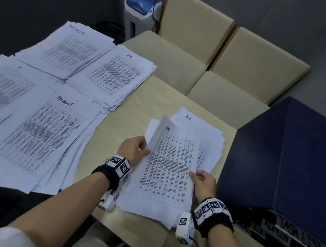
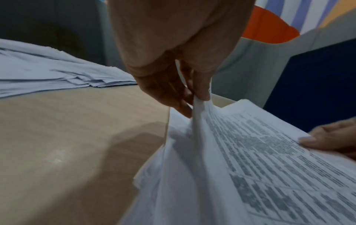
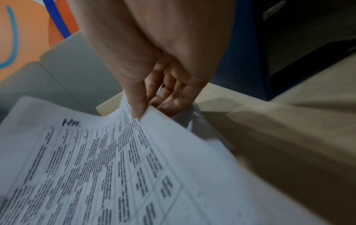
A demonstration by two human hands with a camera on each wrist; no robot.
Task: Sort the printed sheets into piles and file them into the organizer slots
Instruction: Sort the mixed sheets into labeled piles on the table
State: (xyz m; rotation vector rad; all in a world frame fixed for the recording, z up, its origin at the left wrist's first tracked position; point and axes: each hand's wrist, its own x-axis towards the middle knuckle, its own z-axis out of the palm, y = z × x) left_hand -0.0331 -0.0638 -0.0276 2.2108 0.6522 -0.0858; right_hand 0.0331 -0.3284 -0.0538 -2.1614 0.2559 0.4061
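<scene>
Two hands pinch sheet (image 1: 170, 162): left hand (image 1: 134, 149), right hand (image 1: 204, 182).

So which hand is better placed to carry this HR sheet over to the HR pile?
Probably the left hand: it already pinches the lifted sheet on the side facing the HR pile. The right hand grips the far edge, beside the organizer.

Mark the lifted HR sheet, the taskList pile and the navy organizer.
Lifted white printed sheet marked HR (image 1: 170, 162): head view, middle of its printed table.
White paper pile marked taskList (image 1: 43, 133): head view, top sheet's table.
Dark navy blue box-shaped organizer (image 1: 290, 150): head view, its top panel.
</scene>
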